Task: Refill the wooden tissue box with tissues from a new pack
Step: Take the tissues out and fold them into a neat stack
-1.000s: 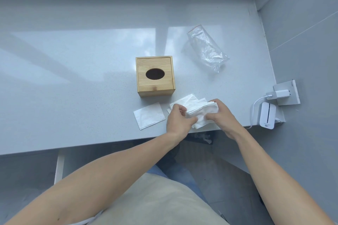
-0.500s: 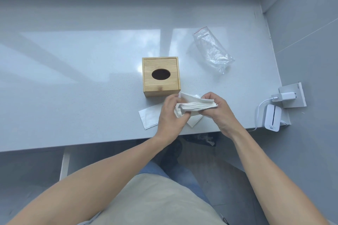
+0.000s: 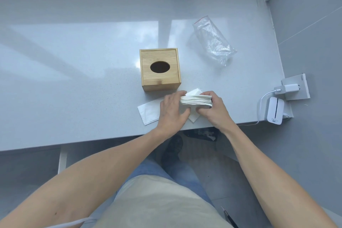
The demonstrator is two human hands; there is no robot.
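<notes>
A square wooden tissue box (image 3: 160, 69) with a dark oval slot in its lid stands closed on the grey counter (image 3: 74, 79). Just in front of it I hold a white stack of tissues (image 3: 195, 100) between both hands, its edge facing me. My left hand (image 3: 173, 112) presses the stack's left end and my right hand (image 3: 215, 110) grips its right end. A single flat tissue (image 3: 148, 112) lies on the counter to the left, partly under my left hand. Another loose tissue (image 3: 193, 117) peeks out beneath the stack.
An empty clear plastic pack wrapper (image 3: 212, 40) lies at the back right of the counter. At the right edge a wall socket with a white charger (image 3: 288, 89) and a small white device (image 3: 275, 110) stand close to the wall. The counter's front edge runs just below my hands.
I have lifted the tissues off the counter and squared them into a neat stack between both hands. The camera view has shifted slightly.
</notes>
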